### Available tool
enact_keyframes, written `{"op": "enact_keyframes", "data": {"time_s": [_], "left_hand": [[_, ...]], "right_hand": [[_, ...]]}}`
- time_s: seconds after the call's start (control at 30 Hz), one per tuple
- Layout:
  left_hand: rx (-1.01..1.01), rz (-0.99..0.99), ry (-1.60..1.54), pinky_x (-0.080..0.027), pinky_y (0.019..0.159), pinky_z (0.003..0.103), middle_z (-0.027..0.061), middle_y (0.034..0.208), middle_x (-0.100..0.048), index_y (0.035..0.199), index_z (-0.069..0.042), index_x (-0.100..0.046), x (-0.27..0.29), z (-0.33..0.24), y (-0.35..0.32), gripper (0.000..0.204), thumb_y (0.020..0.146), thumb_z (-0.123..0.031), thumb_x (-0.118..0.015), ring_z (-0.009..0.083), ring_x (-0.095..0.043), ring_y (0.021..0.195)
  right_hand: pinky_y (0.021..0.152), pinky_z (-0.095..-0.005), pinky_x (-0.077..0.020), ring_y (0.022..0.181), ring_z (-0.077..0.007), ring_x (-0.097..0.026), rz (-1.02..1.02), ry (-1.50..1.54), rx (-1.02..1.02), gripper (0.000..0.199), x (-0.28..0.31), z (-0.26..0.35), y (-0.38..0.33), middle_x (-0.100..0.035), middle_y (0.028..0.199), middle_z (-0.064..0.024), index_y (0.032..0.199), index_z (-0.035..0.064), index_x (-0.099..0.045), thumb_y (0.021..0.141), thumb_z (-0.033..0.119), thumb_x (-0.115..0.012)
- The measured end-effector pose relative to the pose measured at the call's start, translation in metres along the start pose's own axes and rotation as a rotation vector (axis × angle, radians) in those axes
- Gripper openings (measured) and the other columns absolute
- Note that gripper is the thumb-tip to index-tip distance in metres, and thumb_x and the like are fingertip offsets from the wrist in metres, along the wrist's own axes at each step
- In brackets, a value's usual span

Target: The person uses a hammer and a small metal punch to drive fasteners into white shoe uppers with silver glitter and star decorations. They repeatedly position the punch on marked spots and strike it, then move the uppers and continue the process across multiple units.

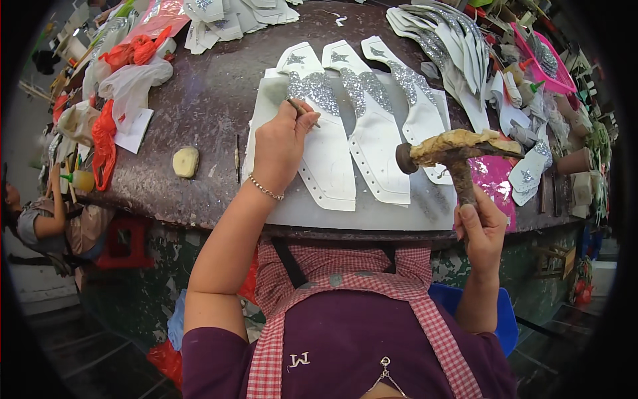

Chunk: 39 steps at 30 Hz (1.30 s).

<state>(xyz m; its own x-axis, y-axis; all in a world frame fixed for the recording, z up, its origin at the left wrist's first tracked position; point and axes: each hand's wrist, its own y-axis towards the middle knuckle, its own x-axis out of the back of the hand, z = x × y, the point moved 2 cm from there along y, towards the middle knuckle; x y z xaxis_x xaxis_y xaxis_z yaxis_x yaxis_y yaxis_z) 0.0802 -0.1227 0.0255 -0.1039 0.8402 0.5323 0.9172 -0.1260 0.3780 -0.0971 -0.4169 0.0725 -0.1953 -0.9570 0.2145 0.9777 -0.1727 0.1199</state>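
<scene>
Head; left grip [282,138]: slim tool [292,104]; white piece [327,159] beneath, contact unclear

From afar I see a red stool [127,251] at left, dark tiled floor [100,359] lower left, blue chair [507,322] lower right.

I see a tan-crusted hammer [458,147] upright and a slim punch [292,104] slanting over the leftmost white, silver-glittered panel [327,154].
</scene>
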Motion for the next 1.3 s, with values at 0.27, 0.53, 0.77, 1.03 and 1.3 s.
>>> {"op": "enact_keyframes", "data": {"time_s": [0.27,0.53,0.77,1.03,1.3], "left_hand": [[-0.076,-0.003,0.099,-0.052,0.060,0.035,0.0120,0.079,-0.070,0.089,-0.003,-0.059,-0.007,-0.003,-0.001,0.016,0.091,-0.016,-0.068,0.0281,-0.069,0.068],[-0.124,0.064,0.176,-0.052,0.062,0.035,0.0146,0.079,-0.067,0.087,-0.002,-0.058,-0.010,-0.013,0.003,0.016,0.089,-0.013,-0.070,0.0314,-0.066,0.068],[-0.216,0.055,0.199,-0.050,0.058,0.042,0.0155,0.080,-0.067,0.088,-0.002,-0.052,-0.011,-0.011,0.002,0.019,0.094,-0.017,-0.063,0.0353,-0.065,0.068],[-0.001,-0.010,-0.082,-0.054,0.060,0.032,0.0142,0.078,-0.070,0.091,0.001,-0.058,-0.009,-0.001,-0.005,0.016,0.097,-0.015,-0.061,0.0225,-0.072,0.069],[-0.007,0.088,0.046,-0.053,0.064,0.031,0.0146,0.079,-0.071,0.090,0.001,-0.063,-0.003,-0.001,-0.007,0.015,0.094,-0.014,-0.065,0.0221,-0.071,0.071]], "right_hand": [[0.052,-0.0183,-0.0339,0.058,-0.0021,-0.045,0.035,0.021,-0.071,0.040,-0.009,-0.001,0.018,-0.057,0.073,0.0022,0.132,-0.0043,-0.056,0.097,0.013,-0.062],[0.045,-0.0184,-0.0314,0.051,-0.0034,-0.043,0.014,0.193,0.385,0.043,-0.042,0.052,0.075,-0.056,0.071,-0.0017,0.136,-0.0041,-0.050,0.102,0.021,-0.055],[0.066,-0.0281,-0.0470,0.070,-0.0156,-0.060,0.153,-0.603,0.370,0.031,-0.074,0.070,0.096,-0.067,0.084,-0.0122,0.121,-0.0044,-0.062,0.092,0.009,-0.063],[0.056,-0.0243,-0.0382,0.064,-0.0055,-0.046,0.088,-0.277,0.166,0.033,-0.044,0.033,0.079,-0.056,0.070,-0.0012,0.122,-0.0010,-0.063,0.093,0.014,-0.065],[0.055,-0.0210,-0.0334,0.064,-0.0033,-0.043,0.081,-0.136,0.131,0.035,-0.046,0.036,0.077,-0.055,0.072,0.0032,0.125,-0.0025,-0.062,0.097,0.017,-0.064]]}}
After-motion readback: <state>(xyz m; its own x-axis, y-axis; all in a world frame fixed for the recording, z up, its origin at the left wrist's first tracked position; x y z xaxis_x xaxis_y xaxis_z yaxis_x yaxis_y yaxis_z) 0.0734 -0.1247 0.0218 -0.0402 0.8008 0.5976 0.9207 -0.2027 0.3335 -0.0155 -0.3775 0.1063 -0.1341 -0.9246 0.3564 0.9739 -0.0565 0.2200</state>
